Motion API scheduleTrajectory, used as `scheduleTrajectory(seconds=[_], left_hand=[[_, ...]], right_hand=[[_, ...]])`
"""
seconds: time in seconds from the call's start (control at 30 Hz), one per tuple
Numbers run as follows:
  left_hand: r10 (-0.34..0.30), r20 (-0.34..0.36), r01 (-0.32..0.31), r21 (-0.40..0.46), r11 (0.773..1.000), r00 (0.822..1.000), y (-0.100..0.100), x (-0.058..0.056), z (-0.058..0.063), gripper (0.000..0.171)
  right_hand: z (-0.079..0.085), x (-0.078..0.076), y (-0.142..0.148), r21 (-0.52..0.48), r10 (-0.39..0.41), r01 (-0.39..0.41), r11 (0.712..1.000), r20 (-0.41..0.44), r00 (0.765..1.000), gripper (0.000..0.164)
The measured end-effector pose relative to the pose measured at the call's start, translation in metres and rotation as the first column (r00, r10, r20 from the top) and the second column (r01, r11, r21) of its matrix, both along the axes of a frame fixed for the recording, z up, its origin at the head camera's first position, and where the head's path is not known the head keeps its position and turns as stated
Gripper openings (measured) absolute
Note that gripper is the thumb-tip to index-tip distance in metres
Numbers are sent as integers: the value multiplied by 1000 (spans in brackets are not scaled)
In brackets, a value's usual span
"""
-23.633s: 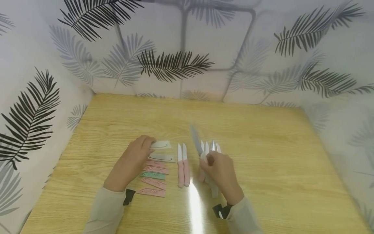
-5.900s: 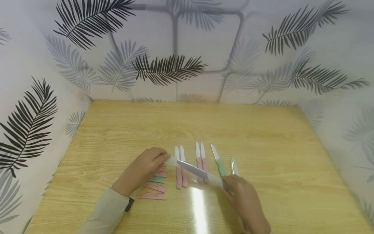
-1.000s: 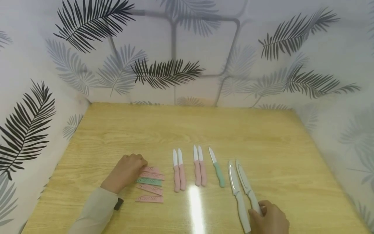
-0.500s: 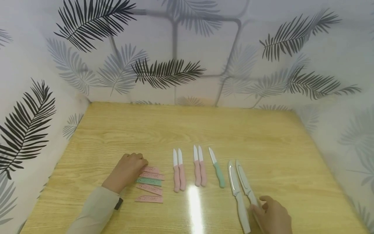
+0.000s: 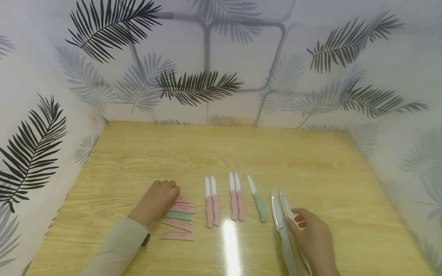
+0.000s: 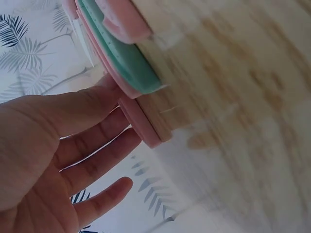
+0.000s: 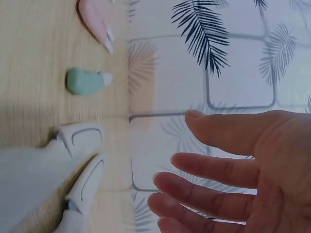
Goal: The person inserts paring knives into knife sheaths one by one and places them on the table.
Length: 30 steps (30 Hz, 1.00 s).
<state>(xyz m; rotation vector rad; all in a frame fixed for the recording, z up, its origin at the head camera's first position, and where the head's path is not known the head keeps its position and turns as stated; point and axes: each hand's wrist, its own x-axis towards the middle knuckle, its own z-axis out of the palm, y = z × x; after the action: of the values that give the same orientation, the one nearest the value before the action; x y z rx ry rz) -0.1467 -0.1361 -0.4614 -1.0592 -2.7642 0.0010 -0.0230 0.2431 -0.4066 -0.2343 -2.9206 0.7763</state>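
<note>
My left hand (image 5: 155, 203) is at the left ends of a column of knife sheaths. In the left wrist view its thumb and fingers pinch the farthest pink sheath (image 6: 142, 122). Nearer lie a green sheath (image 5: 177, 216) and several more pink ones, such as the front pink sheath (image 5: 177, 235). My right hand (image 5: 312, 237) hovers over the right one of two large white-handled knives, its fingers loosely spread and holding nothing. Both the left white-handled knife (image 5: 286, 247) and the right white-handled knife (image 5: 286, 203) have pale sheaths over their blades.
Two pairs of pink-handled knives, the left pair (image 5: 209, 211) and the right pair (image 5: 234, 205), lie mid-table with bare white blades pointing away. A green-handled knife (image 5: 259, 207) lies right of them. Leaf-patterned cloth walls (image 5: 241, 103) border the wooden table (image 5: 221, 149).
Earlier my hands brought a large knife and a white sheath together; both large knives now lie sheathed at right. My right hand has just let go of one and moved forward.
</note>
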Motion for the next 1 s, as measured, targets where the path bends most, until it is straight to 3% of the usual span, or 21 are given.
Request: scheduleTrajectory(seconds=[0.33, 0.47, 0.53, 0.67, 0.73, 0.87, 1.0], left_hand=[[-72, -64, 69, -39, 997, 995, 3, 2, 1, 20], [-91, -73, 94, 40, 995, 993, 5, 5, 3, 28], [-106, -70, 112, 90, 990, 992, 5, 8, 4, 33], [-117, -78, 128, 167, 977, 990, 6, 15, 5, 40], [-110, -77, 123, 203, 971, 991, 8, 19, 6, 39], [-87, -57, 100, 270, 958, 995, 12, 27, 5, 35], [-52, -82, 76, 314, 946, 995, 12, 31, 8, 28]], right_hand=[[-3, -9, -16, -11, 73, -73, 997, -30, 997, 35], [-5, -12, -34, -21, 134, -136, 991, -85, 987, 31], [-9, -17, -48, -11, 187, -190, 982, -135, 973, 29], [-17, -31, -85, 43, 335, -333, 942, -194, 922, 23], [-20, -38, -102, 58, 392, -388, 920, -181, 902, 21], [-21, -48, -126, 36, 417, -416, 909, -87, 905, 20], [-25, -61, -139, 62, 410, -407, 911, -47, 911, 14]])
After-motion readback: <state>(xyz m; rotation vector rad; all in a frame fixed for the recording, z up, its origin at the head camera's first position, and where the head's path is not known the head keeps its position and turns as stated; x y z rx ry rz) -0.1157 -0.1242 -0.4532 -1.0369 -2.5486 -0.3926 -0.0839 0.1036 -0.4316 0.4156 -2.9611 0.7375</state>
